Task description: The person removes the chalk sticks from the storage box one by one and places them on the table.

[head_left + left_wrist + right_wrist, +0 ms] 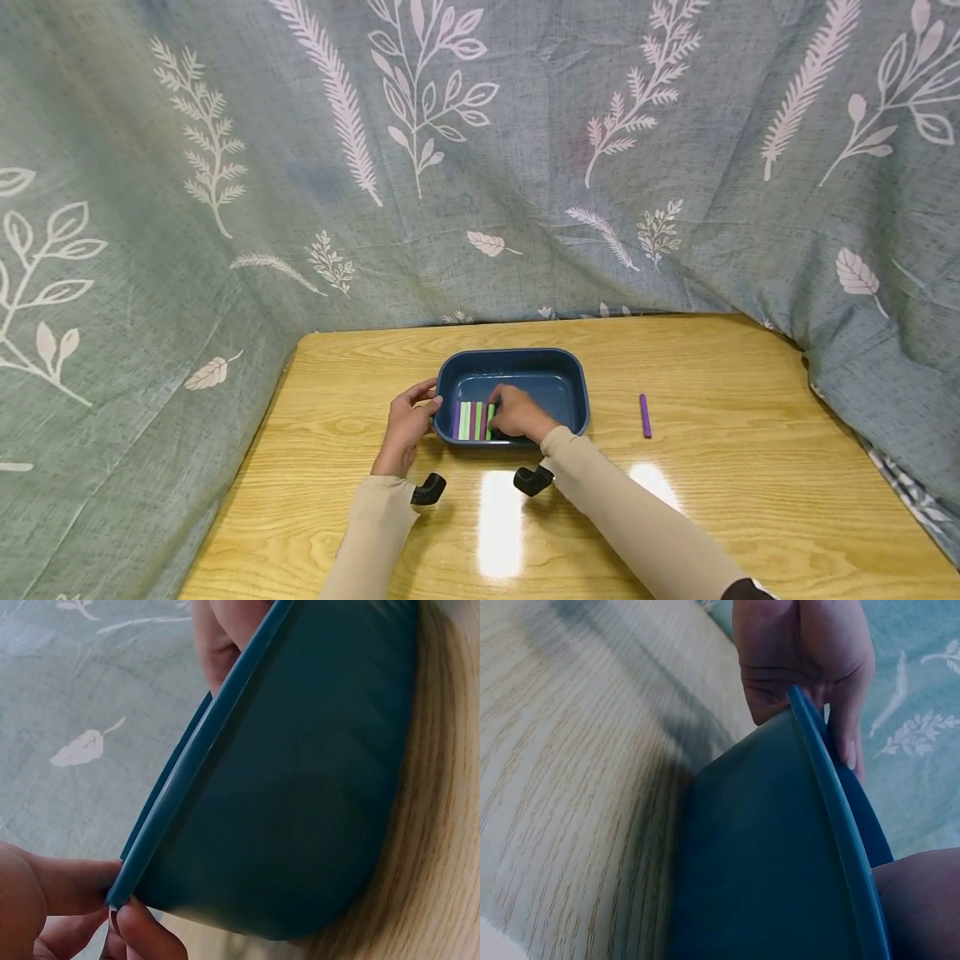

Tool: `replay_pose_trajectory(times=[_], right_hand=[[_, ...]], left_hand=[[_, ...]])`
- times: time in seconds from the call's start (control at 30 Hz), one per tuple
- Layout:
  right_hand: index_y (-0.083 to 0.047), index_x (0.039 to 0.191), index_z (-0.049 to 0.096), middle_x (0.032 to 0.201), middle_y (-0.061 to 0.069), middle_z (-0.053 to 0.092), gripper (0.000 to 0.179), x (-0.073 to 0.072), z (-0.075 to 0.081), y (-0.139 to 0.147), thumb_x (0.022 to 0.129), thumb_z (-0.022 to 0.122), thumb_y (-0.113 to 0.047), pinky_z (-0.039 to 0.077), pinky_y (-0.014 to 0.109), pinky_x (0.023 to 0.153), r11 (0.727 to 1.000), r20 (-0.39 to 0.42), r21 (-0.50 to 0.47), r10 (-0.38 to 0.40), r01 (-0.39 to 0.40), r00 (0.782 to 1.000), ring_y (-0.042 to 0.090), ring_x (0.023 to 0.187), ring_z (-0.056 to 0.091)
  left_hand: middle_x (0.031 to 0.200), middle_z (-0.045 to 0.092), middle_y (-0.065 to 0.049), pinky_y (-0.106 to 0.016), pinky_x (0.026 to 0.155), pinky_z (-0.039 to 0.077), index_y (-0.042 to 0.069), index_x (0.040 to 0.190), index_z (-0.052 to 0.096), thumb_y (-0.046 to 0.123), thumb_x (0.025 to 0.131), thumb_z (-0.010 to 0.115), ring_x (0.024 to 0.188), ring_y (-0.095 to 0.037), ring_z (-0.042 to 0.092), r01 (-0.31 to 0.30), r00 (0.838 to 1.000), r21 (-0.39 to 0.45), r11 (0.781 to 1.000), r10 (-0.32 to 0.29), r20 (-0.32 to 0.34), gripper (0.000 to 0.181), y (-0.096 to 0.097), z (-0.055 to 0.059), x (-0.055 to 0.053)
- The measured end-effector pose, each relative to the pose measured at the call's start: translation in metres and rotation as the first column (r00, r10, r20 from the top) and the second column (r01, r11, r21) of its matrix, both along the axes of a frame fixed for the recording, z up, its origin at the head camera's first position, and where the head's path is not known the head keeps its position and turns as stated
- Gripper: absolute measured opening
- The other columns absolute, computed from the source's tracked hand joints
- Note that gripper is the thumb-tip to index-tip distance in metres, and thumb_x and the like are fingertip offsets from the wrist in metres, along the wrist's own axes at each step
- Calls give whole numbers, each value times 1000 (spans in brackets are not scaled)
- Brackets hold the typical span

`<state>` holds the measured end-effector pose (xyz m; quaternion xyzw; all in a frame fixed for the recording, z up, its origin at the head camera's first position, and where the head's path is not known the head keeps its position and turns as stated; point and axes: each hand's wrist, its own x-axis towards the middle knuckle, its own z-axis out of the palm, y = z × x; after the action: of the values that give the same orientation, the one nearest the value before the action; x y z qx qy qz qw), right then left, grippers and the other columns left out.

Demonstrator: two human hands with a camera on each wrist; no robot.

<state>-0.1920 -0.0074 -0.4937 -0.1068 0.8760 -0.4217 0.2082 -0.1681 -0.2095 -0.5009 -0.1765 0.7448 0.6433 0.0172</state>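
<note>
Sleeves (373, 529), hands (406, 423), tray (517, 362), head-view-only sticks (466, 421)

The person wears long sleeves in a light tan colour. The left sleeve (377, 533) and the right sleeve (633, 517) look plain and smooth, and each stops at the wrist. The left hand (407, 421) and right hand (517, 412) are bare. By each wrist is a bent black piece, one left (429, 489) and one right (532, 481) (a bit like a short, fat pipe). Further up the right sleeve is a black band (741, 590), with something white beside it.
</note>
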Motion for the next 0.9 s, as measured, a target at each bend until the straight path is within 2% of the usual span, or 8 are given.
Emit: replay_pose_trajectory(times=[0.17, 0.33, 0.47, 0.63, 0.77, 0.9], right_hand=[[-1, 108, 59, 78, 8, 63, 24, 2, 1, 0, 94, 77, -1, 47, 32, 65, 1000, -32, -20, -21, 20, 999, 18, 66, 56], [-2, 107, 57, 75, 8, 64, 23, 2, 1, 0, 95, 76, 1, 45, 31, 62, 998, -42, -49, -33, 31, 999, 17, 63, 56], [-1, 107, 58, 78, 9, 65, 22, 3, 0, 3, 93, 74, 5, 50, 30, 61, 993, -66, -100, -67, 61, 996, 17, 62, 59], [5, 117, 61, 83, 12, 61, 24, 5, 3, 12, 95, 69, 10, 60, 37, 62, 969, -60, -223, -120, 104, 991, 28, 63, 67], [7, 125, 60, 89, 14, 59, 26, 9, 11, 23, 99, 66, 8, 63, 44, 69, 950, -30, -287, -140, 126, 990, 33, 70, 69], [4, 126, 61, 97, 16, 63, 26, 11, 22, 38, 101, 65, 5, 63, 48, 74, 935, -15, -318, -172, 158, 985, 36, 76, 71]], left_hand=[[118, 57, -16, -23, 54, 51, -1, 139, 65, -2, 103, 63, 70, -13, 56, 0, 1000, 3, 1000, 0, -8, 37, 0, 1, 0], [118, 57, -16, -23, 54, 51, -2, 139, 65, -2, 103, 62, 69, -13, 56, -1, 1000, 6, 1000, 1, -9, 37, -1, 0, -1], [118, 57, -16, -24, 55, 51, -1, 140, 65, -2, 103, 62, 69, -14, 55, 1, 1000, 2, 1000, -1, -8, 37, -1, -1, -1], [119, 57, -17, -24, 55, 52, -2, 139, 65, -2, 103, 62, 69, -16, 57, 0, 1000, 11, 1000, 0, -12, 36, -1, -1, 0], [120, 57, -18, -24, 55, 52, -1, 139, 65, -2, 103, 62, 69, -16, 58, 2, 1000, 19, 1000, -2, -4, 36, -1, -1, 0], [121, 56, -18, -24, 56, 51, -1, 141, 64, 0, 104, 61, 69, -14, 57, 6, 1000, 15, 1000, -6, -2, 36, -1, 0, 1]])
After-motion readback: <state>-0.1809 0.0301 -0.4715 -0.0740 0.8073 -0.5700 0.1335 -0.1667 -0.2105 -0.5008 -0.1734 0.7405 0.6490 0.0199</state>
